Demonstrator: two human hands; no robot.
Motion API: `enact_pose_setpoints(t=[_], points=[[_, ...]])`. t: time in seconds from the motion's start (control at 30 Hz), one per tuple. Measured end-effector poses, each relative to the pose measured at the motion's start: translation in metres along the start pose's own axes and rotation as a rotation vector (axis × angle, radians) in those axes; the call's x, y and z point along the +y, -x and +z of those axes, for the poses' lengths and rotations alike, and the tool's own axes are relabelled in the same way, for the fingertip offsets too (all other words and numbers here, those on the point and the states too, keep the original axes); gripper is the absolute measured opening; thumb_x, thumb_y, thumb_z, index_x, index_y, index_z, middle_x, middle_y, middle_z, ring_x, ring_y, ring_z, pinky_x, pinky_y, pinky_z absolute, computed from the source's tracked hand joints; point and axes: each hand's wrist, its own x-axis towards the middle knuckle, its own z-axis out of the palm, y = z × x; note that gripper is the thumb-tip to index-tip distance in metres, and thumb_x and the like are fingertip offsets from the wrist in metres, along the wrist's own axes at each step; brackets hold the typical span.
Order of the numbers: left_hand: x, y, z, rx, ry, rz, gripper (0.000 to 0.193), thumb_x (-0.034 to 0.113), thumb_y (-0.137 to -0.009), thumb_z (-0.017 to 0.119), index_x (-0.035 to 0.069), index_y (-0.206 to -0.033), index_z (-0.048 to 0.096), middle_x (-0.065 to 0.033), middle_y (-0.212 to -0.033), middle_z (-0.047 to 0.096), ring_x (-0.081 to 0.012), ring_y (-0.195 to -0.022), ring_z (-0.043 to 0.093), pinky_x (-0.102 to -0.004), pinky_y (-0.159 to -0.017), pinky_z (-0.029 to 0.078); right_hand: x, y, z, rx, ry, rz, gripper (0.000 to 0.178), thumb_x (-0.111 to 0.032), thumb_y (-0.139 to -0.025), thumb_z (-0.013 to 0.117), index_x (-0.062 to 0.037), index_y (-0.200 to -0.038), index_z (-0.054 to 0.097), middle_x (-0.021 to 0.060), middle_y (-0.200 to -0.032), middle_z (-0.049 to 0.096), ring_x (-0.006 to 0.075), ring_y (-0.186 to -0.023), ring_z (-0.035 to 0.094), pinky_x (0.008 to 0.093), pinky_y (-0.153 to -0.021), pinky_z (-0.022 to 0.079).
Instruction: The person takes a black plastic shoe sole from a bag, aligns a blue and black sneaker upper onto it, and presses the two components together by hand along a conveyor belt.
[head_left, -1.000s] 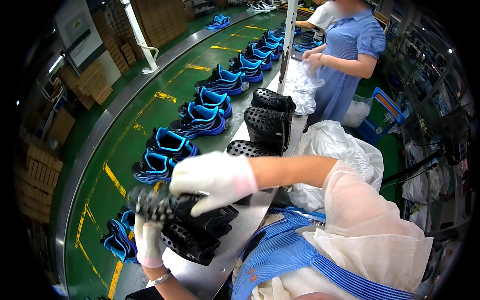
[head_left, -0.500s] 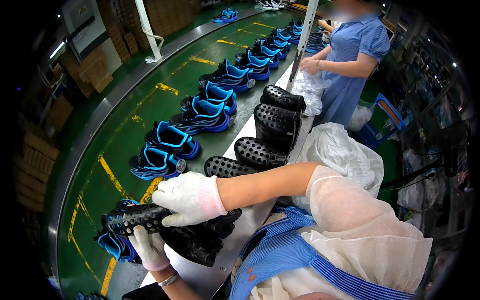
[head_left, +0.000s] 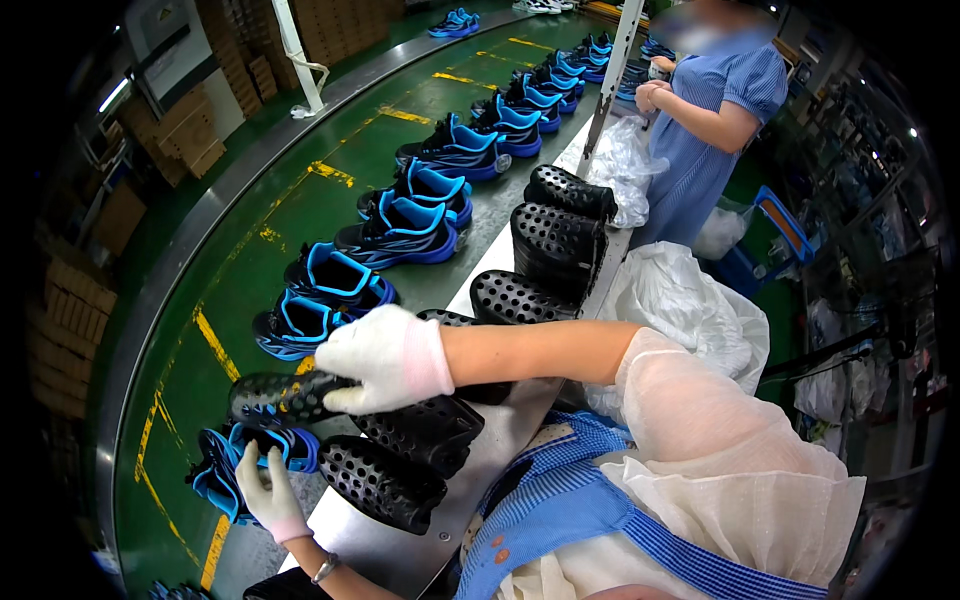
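Observation:
My right hand [head_left: 378, 360], in a white glove with a pink cuff, is closed around one end of a black perforated plastic shoe tree [head_left: 275, 398]. It holds the shoe tree above a pair of black-and-blue sneakers [head_left: 218, 488] on the green conveyor. My left hand [head_left: 265, 492], also gloved, has its fingers apart at the collar of the nearer sneaker, and I cannot tell how firmly it touches. Below my right wrist, more black shoe trees [head_left: 385, 485] lie on the white ledge [head_left: 470, 490]. A bracelet circles my left wrist.
A row of black-and-blue sneakers [head_left: 400, 228] runs along the curved green conveyor [head_left: 290, 215]. More shoe trees [head_left: 555, 240] stand on the ledge by a metal post [head_left: 610, 85]. A co-worker in blue [head_left: 715, 110] stands beyond, near clear plastic bags [head_left: 625, 165] and a white sack [head_left: 690, 305].
My left hand has come off the shoe tree and down to the sneaker collar. My right hand has raised the shoe tree away from the sneakers. The co-worker's hands have lifted.

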Motion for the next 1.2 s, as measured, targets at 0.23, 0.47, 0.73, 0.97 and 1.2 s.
enact_pose_setpoints(t=[0.23,0.47,0.73,0.97,1.2], points=[[-0.079,0.007,0.037,-0.038,-0.145,0.137,0.033,0.014,-0.080,0.066,0.000,-0.109,0.061,-0.0144,-0.104,0.061,-0.0279,-0.089,0.060,-0.0338,-0.080,0.047,0.012,0.008,-0.015,-0.029,0.026,0.065,0.034,-0.036,-0.077,0.064,-0.0030,-0.074,0.055,0.0132,-0.068,0.059,0.0325,-0.063,0.061,0.0411,-0.056,0.050],[-0.053,0.003,0.069,-0.226,-0.022,0.087,0.028,0.012,-0.080,0.065,0.000,-0.105,0.064,-0.0151,-0.101,0.065,-0.0278,-0.093,0.062,-0.0332,-0.086,0.047,0.022,0.000,-0.014,-0.011,0.064,0.034,0.036,-0.037,-0.077,0.063,-0.0024,-0.071,0.054,0.0141,-0.064,0.058,0.0328,-0.061,0.061,0.0412,-0.055,0.049],[-0.089,-0.019,0.091,-0.624,-0.179,0.012,0.026,0.027,-0.079,0.061,0.002,-0.085,0.061,-0.0201,-0.084,0.062,-0.0392,-0.078,0.056,-0.0403,-0.070,0.045,0.012,-0.031,-0.010,-0.153,0.114,-0.020,0.037,-0.038,-0.076,0.060,-0.0015,-0.068,0.058,0.0155,-0.060,0.059,0.0329,-0.058,0.061,0.0413,-0.053,0.049],[-0.068,-0.028,0.092,-0.627,-0.367,0.066,0.032,0.034,-0.076,0.059,0.003,-0.082,0.063,-0.0223,-0.085,0.063,-0.0426,-0.083,0.059,-0.0483,-0.074,0.047,-0.003,-0.073,0.009,-0.357,0.174,-0.067,0.039,-0.042,-0.077,0.059,-0.0030,-0.075,0.064,0.0172,-0.065,0.062,0.0352,-0.064,0.062,0.0437,-0.060,0.050],[-0.038,-0.016,0.076,-0.539,-0.272,-0.119,0.035,0.036,-0.083,0.052,0.006,-0.096,0.067,-0.0215,-0.098,0.064,-0.0398,-0.094,0.060,-0.0450,-0.083,0.047,-0.014,-0.099,0.033,-0.524,0.240,-0.075,0.043,-0.045,-0.077,0.057,-0.0024,-0.075,0.066,0.0185,-0.069,0.062,0.0345,-0.069,0.063,0.0412,-0.065,0.052]])
